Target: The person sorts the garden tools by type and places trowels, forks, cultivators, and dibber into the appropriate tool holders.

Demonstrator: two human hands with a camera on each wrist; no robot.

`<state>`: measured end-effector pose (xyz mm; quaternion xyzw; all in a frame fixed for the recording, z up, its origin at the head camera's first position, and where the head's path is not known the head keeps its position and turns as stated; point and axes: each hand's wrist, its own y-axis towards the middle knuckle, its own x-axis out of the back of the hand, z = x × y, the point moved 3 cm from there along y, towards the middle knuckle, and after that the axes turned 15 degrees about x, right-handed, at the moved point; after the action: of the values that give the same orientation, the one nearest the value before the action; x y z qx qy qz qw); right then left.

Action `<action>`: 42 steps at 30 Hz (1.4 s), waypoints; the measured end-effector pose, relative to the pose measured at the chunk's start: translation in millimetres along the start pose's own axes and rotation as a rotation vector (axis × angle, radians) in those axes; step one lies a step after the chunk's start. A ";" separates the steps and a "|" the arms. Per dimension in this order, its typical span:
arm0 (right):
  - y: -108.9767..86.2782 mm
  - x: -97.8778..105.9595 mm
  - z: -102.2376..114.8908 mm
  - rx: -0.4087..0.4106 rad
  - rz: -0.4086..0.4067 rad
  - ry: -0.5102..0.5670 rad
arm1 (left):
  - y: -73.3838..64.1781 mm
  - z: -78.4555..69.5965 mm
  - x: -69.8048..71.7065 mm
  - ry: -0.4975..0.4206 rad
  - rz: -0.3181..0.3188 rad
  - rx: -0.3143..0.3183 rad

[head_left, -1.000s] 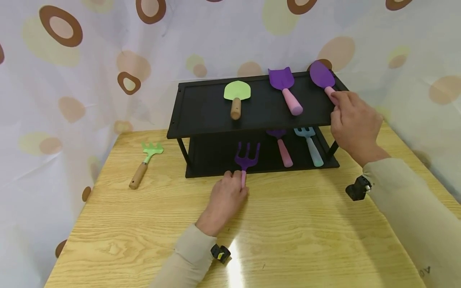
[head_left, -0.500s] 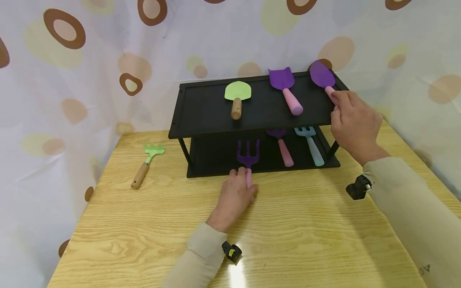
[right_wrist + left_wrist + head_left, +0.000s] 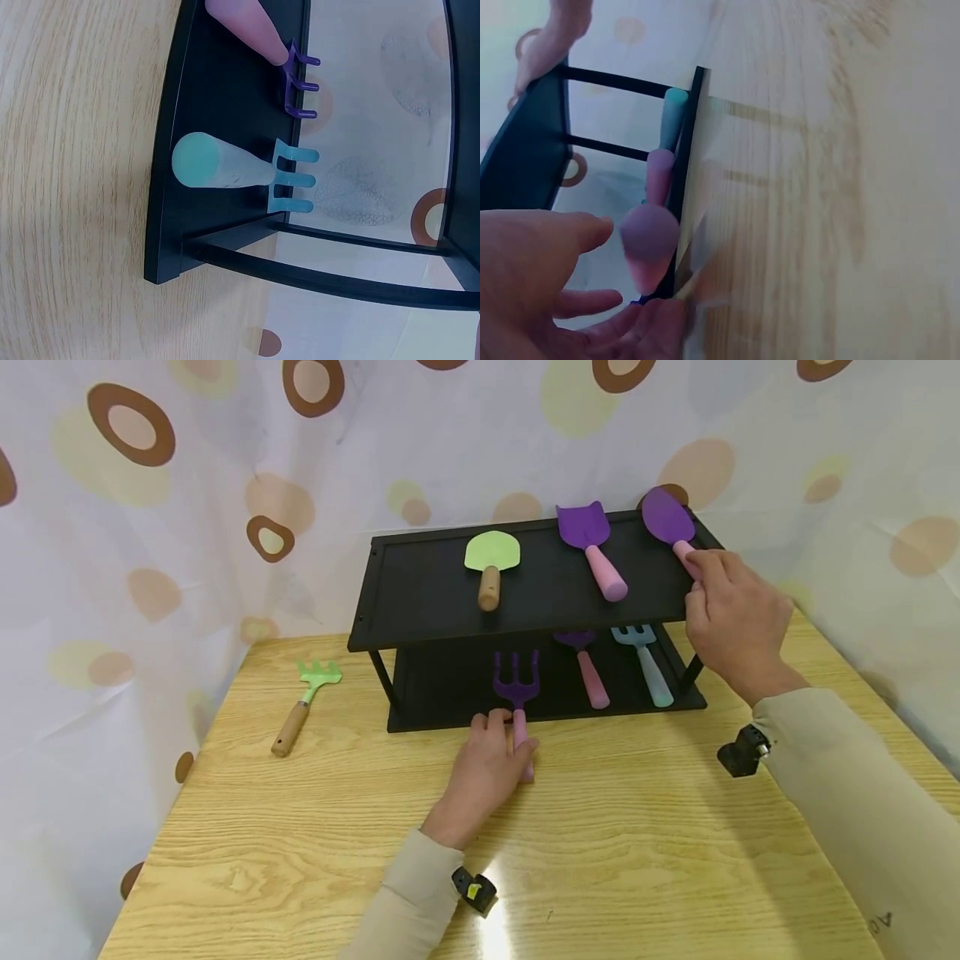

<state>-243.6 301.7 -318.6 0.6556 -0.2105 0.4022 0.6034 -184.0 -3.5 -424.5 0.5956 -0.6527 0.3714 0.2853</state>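
Note:
A purple hand fork (image 3: 516,692) with a pink handle lies with its tines over the lower shelf of a black two-tier rack (image 3: 427,602), its handle jutting out over the front edge. My left hand (image 3: 480,772) is around that handle, fingers relaxed at its left; in the left wrist view a gap shows between thumb (image 3: 592,231) and handle end (image 3: 649,232). At the upper shelf's right end, my right hand (image 3: 738,614) grips the pink handle of a purple trowel (image 3: 667,516). The right wrist view does not show the right hand.
On the upper shelf lie a green shovel (image 3: 492,552) and a purple shovel (image 3: 583,527). Below are another purple fork (image 3: 592,681) and a blue fork (image 3: 654,677). A green rake (image 3: 300,706) with a wooden handle lies on the table (image 3: 337,827), left of the rack.
My left hand moved right and slid the purple fork toward the rack's middle. Its fingers then loosened, and more of the handle shows. My right hand kept its place on the trowel.

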 end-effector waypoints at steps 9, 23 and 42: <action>0.8 0.9 1.8 -0.011 0.025 0.003 | -18.1 0.8 23.1 0.071 -0.030 -0.281; 0.0 1.5 2.9 -0.017 0.013 0.020 | -38.8 0.9 15.6 0.320 0.176 -0.448; -0.1 0.8 1.3 -0.026 0.021 0.023 | -22.1 -4.2 6.7 0.284 0.082 -0.462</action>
<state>-242.7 300.7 -318.0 0.6409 -0.2159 0.4132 0.6098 -163.3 -4.2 -413.4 0.4296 -0.6971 0.3036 0.4872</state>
